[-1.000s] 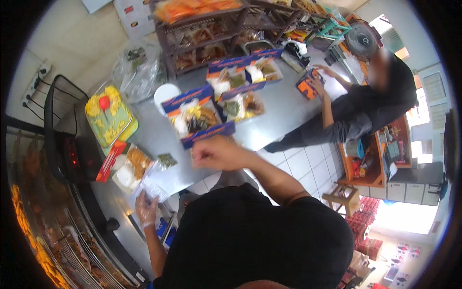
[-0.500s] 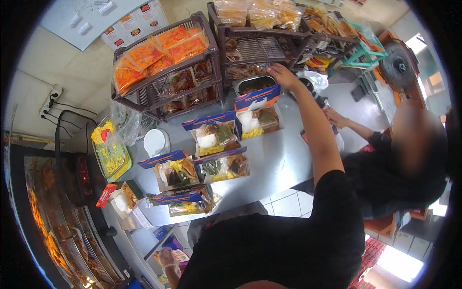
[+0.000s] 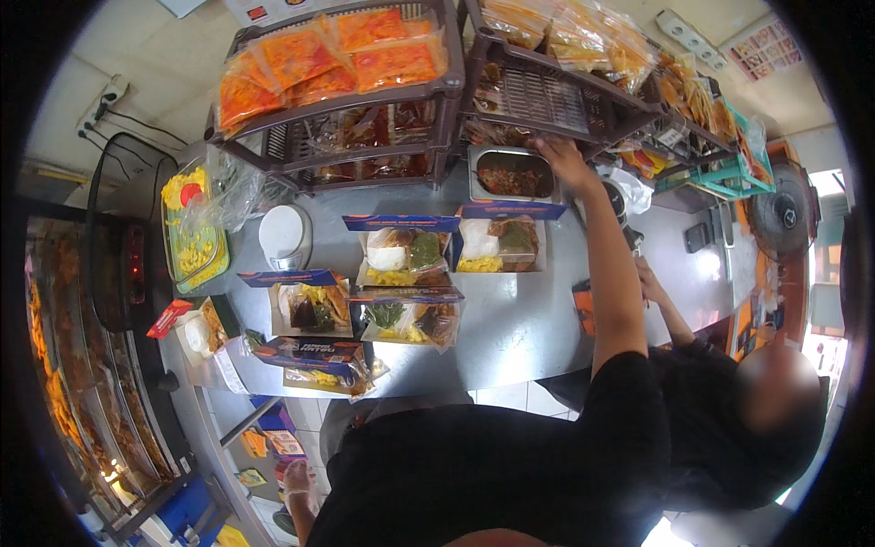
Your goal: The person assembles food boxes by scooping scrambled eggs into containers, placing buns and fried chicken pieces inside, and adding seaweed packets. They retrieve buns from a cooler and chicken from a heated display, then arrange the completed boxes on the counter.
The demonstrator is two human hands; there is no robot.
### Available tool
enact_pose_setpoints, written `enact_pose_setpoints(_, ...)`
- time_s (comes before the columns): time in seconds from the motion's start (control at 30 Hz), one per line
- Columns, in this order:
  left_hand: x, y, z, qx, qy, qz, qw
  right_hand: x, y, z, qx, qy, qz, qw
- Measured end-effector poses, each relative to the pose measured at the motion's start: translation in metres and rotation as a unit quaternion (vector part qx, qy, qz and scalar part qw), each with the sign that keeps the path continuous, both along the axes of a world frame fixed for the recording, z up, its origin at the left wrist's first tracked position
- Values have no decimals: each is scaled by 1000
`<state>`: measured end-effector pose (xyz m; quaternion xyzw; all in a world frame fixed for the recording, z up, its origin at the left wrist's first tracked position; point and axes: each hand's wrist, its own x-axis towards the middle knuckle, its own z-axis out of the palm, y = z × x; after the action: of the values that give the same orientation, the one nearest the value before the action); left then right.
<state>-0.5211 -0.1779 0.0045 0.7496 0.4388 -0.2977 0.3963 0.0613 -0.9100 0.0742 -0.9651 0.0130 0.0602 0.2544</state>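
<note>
My bare right hand (image 3: 567, 164) reaches to the far side of the counter, fingers stretched out at the right rim of a metal pan (image 3: 474, 191) of chopped red and green food. The fingertips overlap the pan's back corner, beside bagged food under the dark crate; I see nothing held. My left hand (image 3: 299, 476), in a clear plastic glove, hangs low below the counter's front edge near small printed packs (image 3: 285, 442). Its fingers look loosely apart and hold nothing visible. Several open meal boxes (image 3: 410, 251) with rice, egg, greens and meat stand between the hands.
Dark plastic crates (image 3: 447, 118) with bagged food line the wall. A round white scale (image 3: 284, 235) and a tray of scrambled egg (image 3: 196, 260) sit left, near a heated display case (image 3: 100, 383). A co-worker's hand (image 3: 650, 283) is at the right, beside an orange and blue box (image 3: 583, 305).
The whole view has shifted, showing more of the pan's contents. My right hand stays at the pan's back right corner. My left hand remains low by the shelf.
</note>
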Motion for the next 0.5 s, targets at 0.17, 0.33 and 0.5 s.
enact_pose_setpoints(0.17, 1, 13, -24, -58, -29, 98, 993, -60, 7, 46, 28, -246, 44, 968)
enact_pose_setpoints(0.33, -63, 66, -78, 151, -94, -428, 886, -118, 101, 141, 73, -393, 14, 916)
enact_pose_setpoints(0.5, -23, 63, -40, 199, -267, -491, 805, -187, 225, 185, 312, -559, 58, 766)
